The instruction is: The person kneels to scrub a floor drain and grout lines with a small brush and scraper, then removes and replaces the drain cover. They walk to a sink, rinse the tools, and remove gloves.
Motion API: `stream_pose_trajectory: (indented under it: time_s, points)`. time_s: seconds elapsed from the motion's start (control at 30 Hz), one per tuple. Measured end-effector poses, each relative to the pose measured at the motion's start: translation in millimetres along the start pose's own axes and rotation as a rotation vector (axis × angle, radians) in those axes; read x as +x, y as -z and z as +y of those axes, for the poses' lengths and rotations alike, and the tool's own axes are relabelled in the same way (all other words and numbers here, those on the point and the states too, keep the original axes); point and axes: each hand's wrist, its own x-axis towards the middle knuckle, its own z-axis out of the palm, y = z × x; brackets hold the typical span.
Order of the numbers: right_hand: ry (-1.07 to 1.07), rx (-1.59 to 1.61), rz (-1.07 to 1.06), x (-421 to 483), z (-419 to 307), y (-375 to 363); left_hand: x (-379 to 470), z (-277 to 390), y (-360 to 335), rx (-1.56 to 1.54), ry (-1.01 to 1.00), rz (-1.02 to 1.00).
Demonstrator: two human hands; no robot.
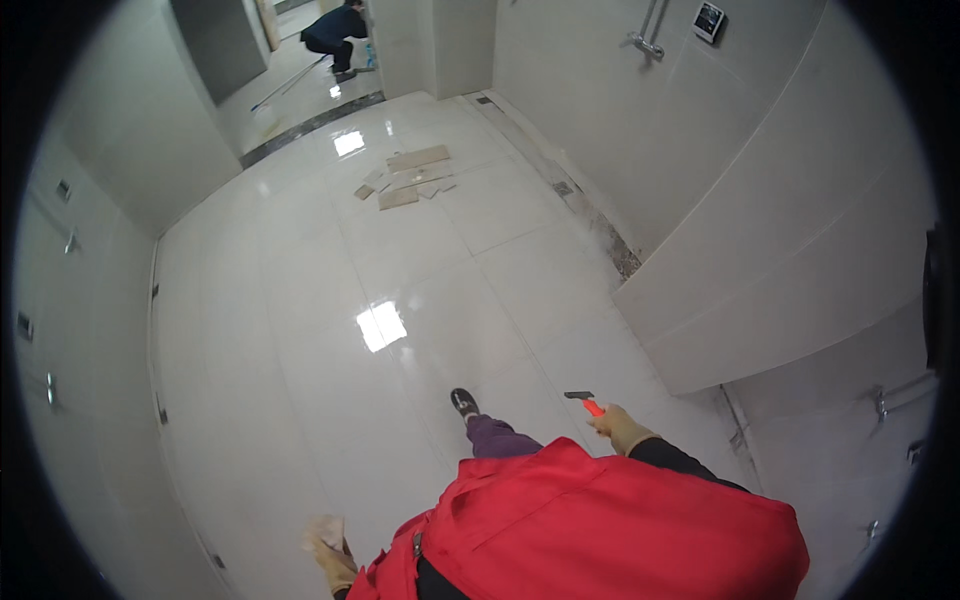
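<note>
At the lower right, my right hand (pixel 619 428), in a tan glove, grips the orange handle of a scraper (pixel 589 403). Its dark, wide head points forward over the pale tiled floor (pixel 420 300) and looks clear of the walls. Down at the lower left, my left hand (pixel 335 564) wears a similar glove and holds a pale, crumpled cloth (pixel 325 531). The fingers of that hand are partly hidden by the cloth. A red garment covers my body between the two hands, and one dark shoe shows on the floor ahead.
Several tile or board offcuts (pixel 415 175) lie on the floor ahead. A drain channel (pixel 562 189) runs along the right wall, near a partition (pixel 750 300). Shower fittings (pixel 646 46) line the walls. Beyond a dark threshold (pixel 315 129), a person (pixel 335 34) crouches beside a long pole (pixel 292 81).
</note>
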Motion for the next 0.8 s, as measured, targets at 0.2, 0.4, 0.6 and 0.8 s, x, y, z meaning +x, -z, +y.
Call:
stream_pose_trajectory:
  time_s: [0.2, 0.4, 0.6, 0.8]
  points:
    - [0.182, -0.237, 0.008, 74.0, -197.8, -3.7, 54.3, 97.8, -119.3, 0.211, 0.027, -0.061]
    - [0.262, -0.016, -0.058, 99.3, -381.3, -20.8, 111.8, 158.1, -201.0, 0.317, 0.074, -0.06]
    - [0.248, -0.142, -0.029, 141.3, -450.9, -64.9, 210.1, 219.5, -249.8, 0.323, 0.085, -0.06]
    - [-0.036, -0.346, 0.089, 147.9, -516.0, -78.0, 330.6, 308.6, -336.8, 0.129, 0.011, -0.15]
